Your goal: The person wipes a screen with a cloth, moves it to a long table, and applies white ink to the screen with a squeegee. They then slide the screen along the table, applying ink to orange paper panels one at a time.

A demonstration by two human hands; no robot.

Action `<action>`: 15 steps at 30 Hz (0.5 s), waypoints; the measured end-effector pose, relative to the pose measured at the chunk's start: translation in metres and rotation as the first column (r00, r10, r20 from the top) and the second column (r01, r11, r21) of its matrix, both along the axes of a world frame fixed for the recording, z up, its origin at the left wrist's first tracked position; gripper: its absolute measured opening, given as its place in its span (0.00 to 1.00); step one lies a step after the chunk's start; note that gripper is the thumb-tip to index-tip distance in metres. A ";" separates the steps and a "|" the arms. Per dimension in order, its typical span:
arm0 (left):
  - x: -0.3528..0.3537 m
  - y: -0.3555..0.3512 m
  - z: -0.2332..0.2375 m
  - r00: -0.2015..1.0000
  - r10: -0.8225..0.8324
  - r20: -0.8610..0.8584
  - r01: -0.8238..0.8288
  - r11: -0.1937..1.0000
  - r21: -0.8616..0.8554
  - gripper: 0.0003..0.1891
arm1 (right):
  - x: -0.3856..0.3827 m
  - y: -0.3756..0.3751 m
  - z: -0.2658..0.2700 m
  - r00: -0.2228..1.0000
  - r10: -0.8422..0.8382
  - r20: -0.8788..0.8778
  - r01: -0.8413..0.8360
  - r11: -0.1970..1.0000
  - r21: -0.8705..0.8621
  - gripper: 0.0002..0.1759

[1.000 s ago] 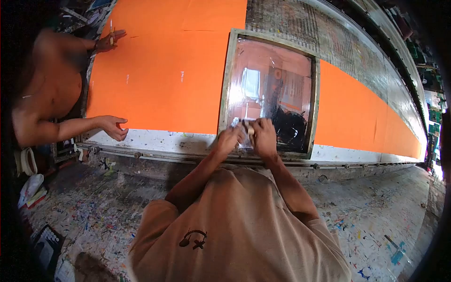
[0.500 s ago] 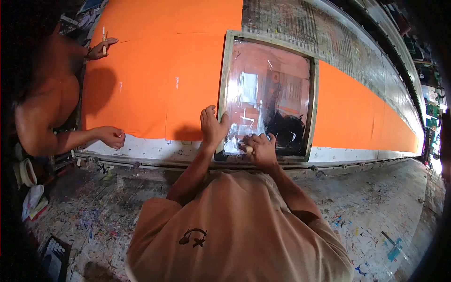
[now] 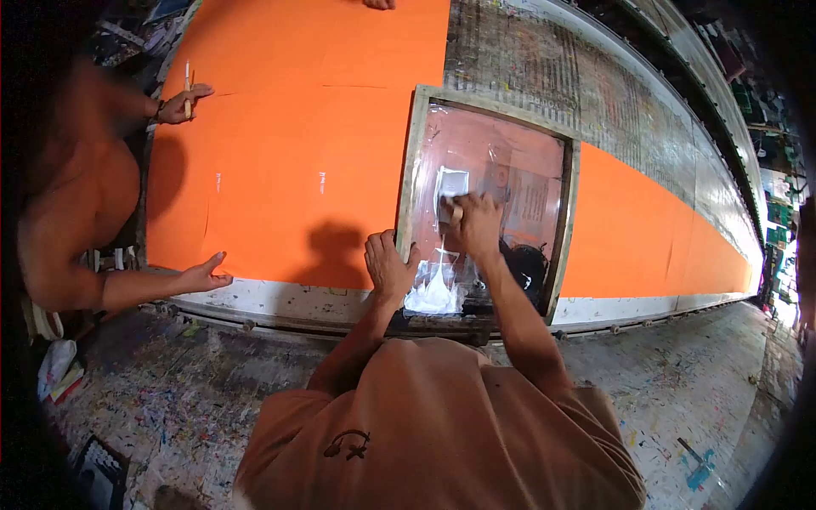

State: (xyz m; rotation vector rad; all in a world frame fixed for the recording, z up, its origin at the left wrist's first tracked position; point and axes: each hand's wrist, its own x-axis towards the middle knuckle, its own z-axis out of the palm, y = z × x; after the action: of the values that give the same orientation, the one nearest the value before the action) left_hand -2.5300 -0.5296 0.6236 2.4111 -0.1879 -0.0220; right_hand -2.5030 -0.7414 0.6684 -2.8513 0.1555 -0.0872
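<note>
A wooden-framed printing screen (image 3: 571, 204) lies over orange sheet material on a long table. My left hand (image 3: 389, 268) straddles its left bar near the front corner, thumb inside and fingers outside. My right hand (image 3: 480, 223) is closed around a small squeegee with a wooden handle (image 3: 457, 212), over the middle of the mesh. White ink (image 3: 435, 293) pools at the front left of the mesh. Black ink (image 3: 529, 262) lies at the front right, partly behind my right forearm. The squeegee's blade is mostly hidden by my fingers.
Orange sheets (image 3: 272, 153) cover the table left and right of the screen. At the left edge, a co-worker's hand (image 3: 180, 105) holds a thin stick-like tool; their other hand (image 3: 206, 277) is open. Another hand (image 3: 380, 3) shows at the top. A rail (image 3: 255, 326) runs along the table's front.
My right hand has moved the squeegee away from the front of the screen to its middle. My left hand stays on the frame. The co-worker's lower hand has opened; another hand appears at the top.
</note>
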 end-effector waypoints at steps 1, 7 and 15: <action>0.000 -0.001 0.002 1.000 0.008 -0.030 -0.007 1.000 0.030 0.29 | -0.018 0.008 0.008 0.999 -0.006 -0.044 0.008 1.000 0.024 0.18; 0.001 -0.001 0.007 0.993 0.010 -0.117 -0.006 1.000 0.030 0.30 | -0.042 -0.007 0.028 0.976 0.089 -0.198 -0.070 0.992 0.102 0.15; -0.001 -0.007 0.031 0.964 0.039 -0.262 -0.067 0.993 -0.101 0.24 | 0.014 -0.017 0.014 0.993 -0.002 0.119 0.018 0.991 -0.129 0.23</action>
State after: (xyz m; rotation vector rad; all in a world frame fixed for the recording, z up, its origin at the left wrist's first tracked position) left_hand -2.5310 -0.5369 0.6551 2.2765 -0.0024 -0.2950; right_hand -2.4891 -0.7583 0.6820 -2.9647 0.1446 -0.2780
